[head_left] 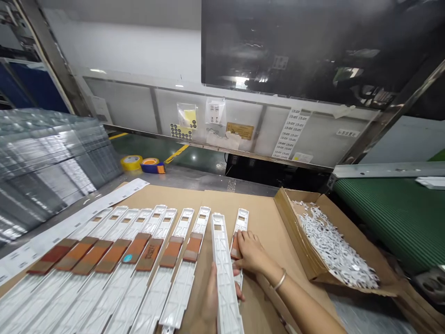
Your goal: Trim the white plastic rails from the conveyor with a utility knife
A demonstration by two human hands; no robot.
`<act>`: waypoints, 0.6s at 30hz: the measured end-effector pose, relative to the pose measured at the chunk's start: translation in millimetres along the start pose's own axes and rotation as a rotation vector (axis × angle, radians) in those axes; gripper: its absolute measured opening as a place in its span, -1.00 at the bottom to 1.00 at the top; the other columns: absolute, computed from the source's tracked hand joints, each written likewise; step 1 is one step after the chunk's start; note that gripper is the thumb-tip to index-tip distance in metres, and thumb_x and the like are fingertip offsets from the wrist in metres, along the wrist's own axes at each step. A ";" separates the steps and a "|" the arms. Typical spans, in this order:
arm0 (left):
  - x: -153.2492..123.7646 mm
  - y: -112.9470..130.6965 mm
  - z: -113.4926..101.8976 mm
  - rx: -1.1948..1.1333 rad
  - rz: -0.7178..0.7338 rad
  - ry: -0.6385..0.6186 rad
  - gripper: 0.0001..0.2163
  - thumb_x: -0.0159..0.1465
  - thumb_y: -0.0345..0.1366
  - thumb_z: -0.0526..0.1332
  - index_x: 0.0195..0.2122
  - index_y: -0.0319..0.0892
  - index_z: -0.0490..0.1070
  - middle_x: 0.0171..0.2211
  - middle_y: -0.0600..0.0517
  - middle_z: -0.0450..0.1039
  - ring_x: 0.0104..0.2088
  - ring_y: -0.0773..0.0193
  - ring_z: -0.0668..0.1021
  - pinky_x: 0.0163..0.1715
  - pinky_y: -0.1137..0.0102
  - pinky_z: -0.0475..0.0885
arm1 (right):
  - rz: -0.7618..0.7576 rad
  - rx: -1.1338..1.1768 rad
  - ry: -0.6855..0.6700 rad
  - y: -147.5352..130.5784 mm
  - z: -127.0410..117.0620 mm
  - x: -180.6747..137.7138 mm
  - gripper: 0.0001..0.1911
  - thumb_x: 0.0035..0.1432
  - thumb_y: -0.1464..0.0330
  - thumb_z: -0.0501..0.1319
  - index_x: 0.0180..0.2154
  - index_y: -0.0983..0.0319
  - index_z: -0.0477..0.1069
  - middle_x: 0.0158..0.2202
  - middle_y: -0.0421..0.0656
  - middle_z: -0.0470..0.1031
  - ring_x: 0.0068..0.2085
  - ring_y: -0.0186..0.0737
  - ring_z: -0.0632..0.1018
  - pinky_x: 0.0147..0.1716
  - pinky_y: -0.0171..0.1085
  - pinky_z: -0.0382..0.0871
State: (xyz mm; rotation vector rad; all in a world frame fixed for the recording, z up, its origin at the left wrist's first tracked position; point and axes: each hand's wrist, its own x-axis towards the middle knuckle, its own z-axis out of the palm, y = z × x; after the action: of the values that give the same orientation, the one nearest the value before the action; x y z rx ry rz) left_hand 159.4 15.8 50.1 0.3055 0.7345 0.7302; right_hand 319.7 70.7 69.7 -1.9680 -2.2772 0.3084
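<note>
Two hands meet at the near middle of the cardboard sheet (264, 218). The left hand (210, 299) curls around a long white plastic strip (224, 269), gripping its lower part with fingertips showing on the strip's right edge, so that the strip rises tilted off the sheet. The right hand (251, 253), a thin bangle (280, 280) on its wrist, lies flat on the last strip in the row (241, 221), its fingers spread and pressing on a small brown pad (235, 248) there; it closes on nothing that can be seen.

Just left of the held strip lies a row of like white strips (139, 260), side by side, each with a brown or orange pad across its middle. One pad carries a round blue sticker (127, 258), and the next bears dark lettering (150, 252), too small to read. A long white label band (69, 222) runs along the row's far left.

To the right, an open cardboard box (313, 260) holds a heap of small white parts (333, 248), beside a green conveyor belt (399, 218). Far left, clear plastic trays (45, 157) are stacked. Beyond the sheet sit a yellow tape roll (131, 162) and an orange and blue tape roll (153, 165). On the back panel hang a printed list (290, 134), a brown plate (240, 131) and bagged samples (187, 116); their writing is probably text, though illegible.
</note>
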 end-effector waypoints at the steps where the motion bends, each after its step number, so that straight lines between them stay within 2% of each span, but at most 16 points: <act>1: 5.1 -2.2 -0.6 -0.002 -0.010 0.004 -0.36 0.19 0.22 -0.13 -0.24 -0.31 0.39 -0.64 -0.07 0.41 -0.58 0.22 0.46 -0.58 0.42 0.27 | -0.014 -0.009 -0.041 2.5 0.2 8.0 -0.26 -0.25 0.23 0.42 -0.01 0.35 0.28 -0.03 0.05 0.34 0.01 0.05 0.33 -0.02 -0.02 0.21; 5: 20.9 -7.3 -9.9 -0.016 -0.052 0.023 -0.33 0.20 0.22 -0.20 -0.28 -0.33 0.39 -0.72 -0.04 0.35 -0.62 0.23 0.44 -0.59 0.42 0.25 | -0.036 -0.002 -0.182 7.2 -2.5 26.0 -0.58 -0.05 0.14 0.32 -0.22 0.29 0.36 -0.13 -0.09 0.36 -0.06 -0.09 0.37 -0.05 -0.03 0.22; 8: 26.4 -7.1 -16.0 -0.014 -0.091 0.035 -0.28 0.20 0.23 -0.26 -0.24 -0.37 0.39 -0.74 -0.05 0.33 -0.65 0.20 0.43 -0.61 0.40 0.25 | -0.042 0.085 -0.314 18.5 -10.3 35.4 -0.63 0.01 0.14 0.29 -0.26 0.29 0.36 -0.18 -0.12 0.38 -0.14 -0.15 0.41 -0.14 -0.09 0.29; 12: 24.9 -5.0 -15.7 -0.014 -0.129 0.052 -0.27 0.18 0.25 -0.24 -0.18 -0.35 0.37 -0.74 -0.03 0.33 -0.67 0.23 0.41 -0.61 0.40 0.27 | -0.074 0.297 -0.522 46.3 -24.3 47.5 -0.68 0.11 0.15 0.23 -0.27 0.29 0.38 -0.33 -0.22 0.41 -0.36 -0.30 0.45 -0.36 -0.25 0.37; 14: 22.1 -4.3 -13.5 -0.009 -0.144 0.056 -0.32 0.18 0.24 -0.21 -0.20 -0.28 0.39 -0.72 -0.01 0.34 -0.69 0.28 0.38 -0.64 0.44 0.25 | -0.080 0.397 -0.532 58.5 -32.2 50.6 -0.69 0.15 0.16 0.20 -0.24 0.29 0.38 -0.32 -0.21 0.42 -0.36 -0.31 0.46 -0.36 -0.25 0.38; 18: 15.7 -6.2 -10.5 0.040 -0.176 0.056 -0.38 0.19 0.21 -0.14 -0.53 -0.27 0.39 -0.74 -0.03 0.31 -0.74 0.36 0.32 -0.72 0.49 0.16 | -0.092 0.566 -0.355 59.1 -48.3 34.5 -0.61 0.22 0.18 0.07 -0.02 0.30 0.28 -0.11 -0.06 0.40 -0.15 -0.18 0.46 -0.17 -0.12 0.36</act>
State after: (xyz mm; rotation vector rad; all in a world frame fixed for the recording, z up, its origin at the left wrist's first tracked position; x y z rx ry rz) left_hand 163.1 22.4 31.7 0.2534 0.8188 0.5594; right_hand 382.1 116.6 101.6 -1.6026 -2.1187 1.2214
